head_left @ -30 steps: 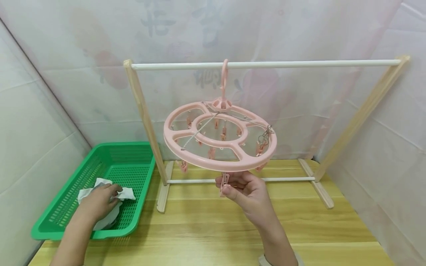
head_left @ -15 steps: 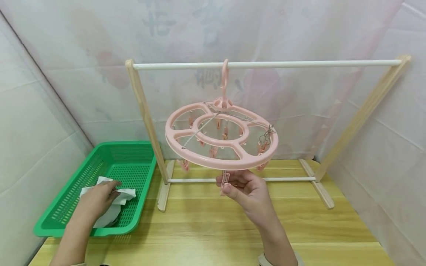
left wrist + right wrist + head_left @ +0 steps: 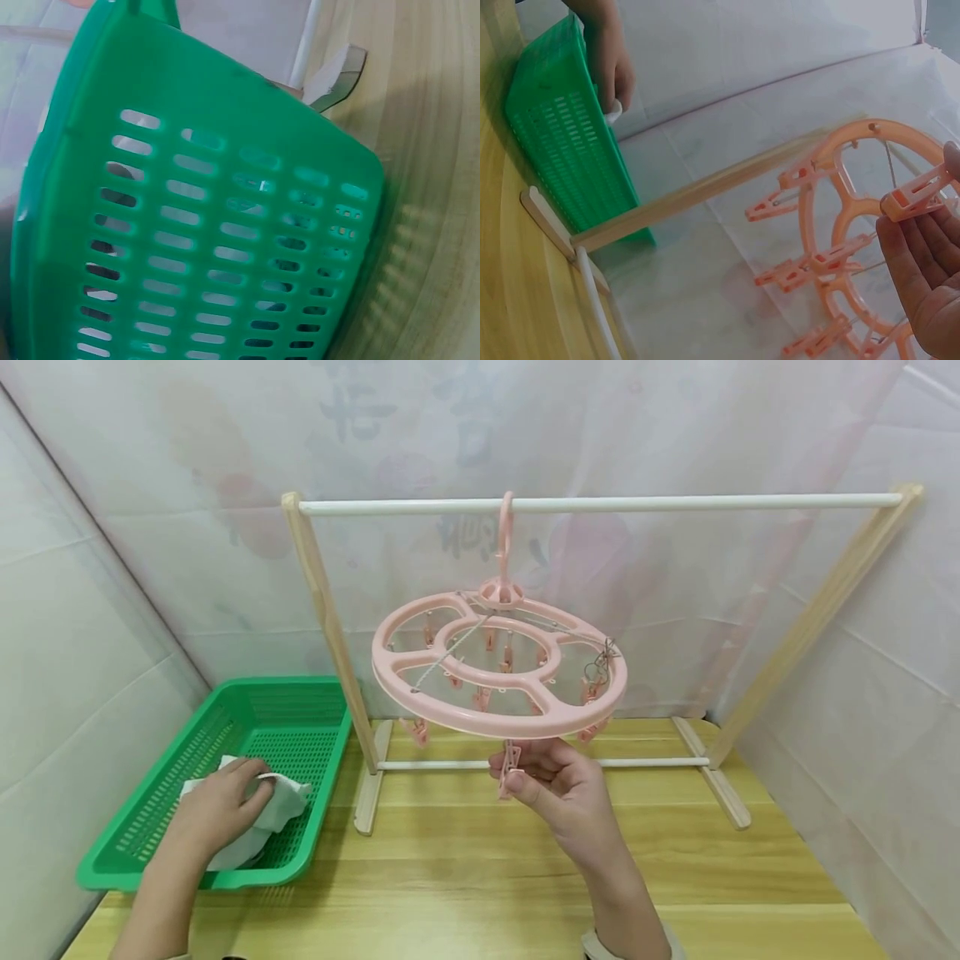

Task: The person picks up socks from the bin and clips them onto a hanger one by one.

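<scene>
Inside the green basket (image 3: 322,827), my left hand (image 3: 221,802) grips a piece of white cloth (image 3: 281,806) between thumb and curled fingers. More white fabric lies under that hand. In the left wrist view the wall of the basket (image 3: 217,262) hides the hand. My right hand (image 3: 566,789) pinches a pink clothespin (image 3: 510,768) at the front rim of a round pink clip hanger (image 3: 480,722). The right wrist view shows the clothespin (image 3: 915,195) between the thumb and fingers. Several other pink clips (image 3: 802,274) dangle from the hanger's rings.
The hanger hooks over the white top bar (image 3: 675,504) of a wooden-legged rack, whose left post (image 3: 322,602) stands right beside the basket. A lower white rod (image 3: 652,763) crosses behind my right hand. Wire (image 3: 602,664) is tangled on the hanger's right rim. A wooden tabletop (image 3: 450,893) lies below.
My left hand has shifted slightly within the basket, and the gripped cloth now shows more of its surface to the right. The right hand keeps its pinch on the clothespin, almost still.
</scene>
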Action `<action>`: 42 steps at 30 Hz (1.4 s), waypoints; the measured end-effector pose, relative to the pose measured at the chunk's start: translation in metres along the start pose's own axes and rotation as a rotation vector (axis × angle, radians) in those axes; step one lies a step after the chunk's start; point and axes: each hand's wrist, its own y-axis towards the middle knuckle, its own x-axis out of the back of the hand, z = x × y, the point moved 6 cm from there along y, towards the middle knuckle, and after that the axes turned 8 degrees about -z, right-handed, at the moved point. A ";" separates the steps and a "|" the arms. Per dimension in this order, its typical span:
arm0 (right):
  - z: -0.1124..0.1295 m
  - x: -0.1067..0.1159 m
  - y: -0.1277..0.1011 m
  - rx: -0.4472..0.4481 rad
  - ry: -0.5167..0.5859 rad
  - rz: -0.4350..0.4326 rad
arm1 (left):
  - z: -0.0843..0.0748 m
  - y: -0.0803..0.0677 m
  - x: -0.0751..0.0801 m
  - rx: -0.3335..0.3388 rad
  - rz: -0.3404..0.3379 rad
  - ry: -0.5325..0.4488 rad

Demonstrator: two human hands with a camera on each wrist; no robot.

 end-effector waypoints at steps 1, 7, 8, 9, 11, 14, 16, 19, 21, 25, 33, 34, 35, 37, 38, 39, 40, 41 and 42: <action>0.000 0.000 0.000 0.001 -0.001 0.001 | 0.000 0.001 0.001 0.004 0.002 -0.013; 0.000 0.000 0.000 0.003 0.010 0.009 | -0.008 0.000 0.013 -0.041 -0.112 -0.038; -0.001 0.000 0.000 0.004 0.012 0.010 | -0.010 0.000 0.016 -0.053 -0.149 -0.031; -0.001 0.000 -0.001 0.004 0.015 0.011 | -0.012 -0.001 0.018 -0.062 -0.179 -0.029; -0.001 0.000 -0.001 0.004 0.019 0.011 | -0.015 -0.002 0.023 -0.071 -0.238 -0.034; -0.001 -0.001 -0.001 0.002 0.027 0.012 | -0.019 -0.003 0.030 -0.065 -0.308 -0.081; 0.000 -0.001 -0.001 0.002 0.030 0.013 | -0.021 -0.003 0.034 -0.057 -0.354 -0.114; 0.000 -0.001 0.000 0.004 0.031 0.015 | -0.025 -0.002 0.039 -0.037 -0.401 -0.150; 0.001 0.000 0.000 0.000 0.037 0.014 | -0.026 -0.001 0.041 -0.017 -0.409 -0.167; 0.001 0.000 -0.001 -0.018 0.061 0.016 | -0.027 -0.002 0.040 0.048 -0.377 -0.235; 0.003 -0.001 -0.001 -0.024 0.083 0.022 | -0.039 -0.003 0.045 0.063 -0.431 -0.345; 0.003 -0.001 -0.001 -0.023 0.085 0.022 | -0.041 -0.003 0.047 0.051 -0.449 -0.354; 0.003 -0.001 -0.001 -0.023 0.088 0.022 | -0.043 -0.003 0.049 0.038 -0.469 -0.364; 0.003 -0.001 -0.001 -0.018 0.087 0.025 | -0.048 -0.003 0.053 -0.002 -0.506 -0.365; 0.003 -0.001 -0.001 -0.015 0.085 0.027 | -0.052 -0.003 0.055 -0.031 -0.527 -0.370; 0.003 -0.001 -0.001 -0.016 0.086 0.027 | -0.055 -0.003 0.057 -0.057 -0.550 -0.373; 0.004 -0.001 -0.001 -0.020 0.088 0.025 | -0.057 -0.004 0.060 -0.078 -0.573 -0.378; 0.004 -0.001 -0.001 -0.020 0.086 0.024 | -0.060 -0.004 0.062 -0.098 -0.594 -0.387; 0.004 0.000 -0.001 -0.019 0.085 0.023 | -0.063 -0.005 0.064 -0.112 -0.611 -0.398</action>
